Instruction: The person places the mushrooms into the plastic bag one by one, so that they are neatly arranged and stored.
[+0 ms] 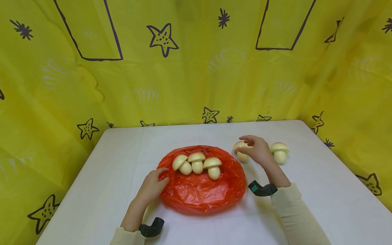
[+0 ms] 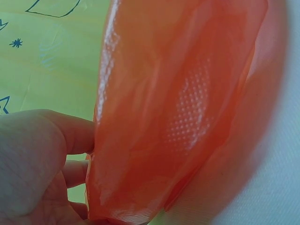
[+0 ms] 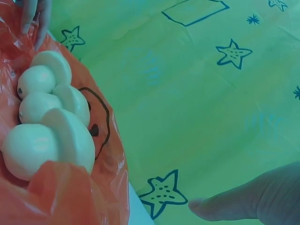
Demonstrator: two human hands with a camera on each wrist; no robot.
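A red plastic bag (image 1: 199, 200) lies spread on the white table, its mouth rolled open. Inside sit three cream toy mushrooms, among them the middle mushroom (image 1: 197, 162); the right wrist view shows the nearest mushroom (image 3: 35, 147) too. My left hand (image 1: 153, 185) grips the bag's left rim; in the left wrist view its fingertips pass behind the red plastic (image 2: 154, 140). Beyond the bag's right side, my right hand (image 1: 258, 149) reaches over a fourth mushroom (image 1: 243, 157), thumb and fingers apart around its cap. Another mushroom (image 1: 279, 153) stands just right of that hand.
The white table (image 1: 122, 153) has its far edge against a yellow curtain (image 1: 190, 78) printed with starfish and shells. Black wrist devices sit under both wrists, the left device (image 1: 152, 228) and the right device (image 1: 262, 189).
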